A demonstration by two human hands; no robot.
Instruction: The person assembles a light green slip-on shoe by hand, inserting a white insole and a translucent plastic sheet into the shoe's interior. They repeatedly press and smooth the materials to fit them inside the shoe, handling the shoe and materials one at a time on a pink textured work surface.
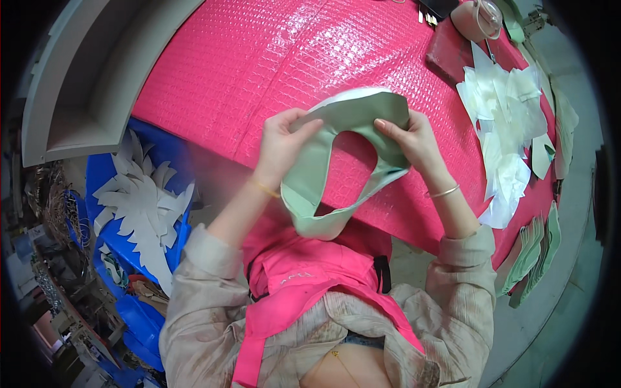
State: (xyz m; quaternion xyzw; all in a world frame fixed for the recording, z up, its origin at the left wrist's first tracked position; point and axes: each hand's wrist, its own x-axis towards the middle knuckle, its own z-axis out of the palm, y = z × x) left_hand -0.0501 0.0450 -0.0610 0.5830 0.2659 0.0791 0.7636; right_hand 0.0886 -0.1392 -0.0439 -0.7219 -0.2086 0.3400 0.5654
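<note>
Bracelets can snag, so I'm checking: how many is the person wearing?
2: a yellowish bracelet at the wrist of the left hand, and a thin bracelet at the wrist of the right hand. Any under the rolled sleeves would be hidden.

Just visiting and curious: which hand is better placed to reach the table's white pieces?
Probably the right hand: it's nearer those white pieces, though it and the left hand both hold the green piece.

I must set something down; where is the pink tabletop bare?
Widest: the tabletop between the grey open box and the green leather-like piece. Narrower: between the right hand and the white cut sheets. Crowded: far right corner, around the pale pot.
</note>
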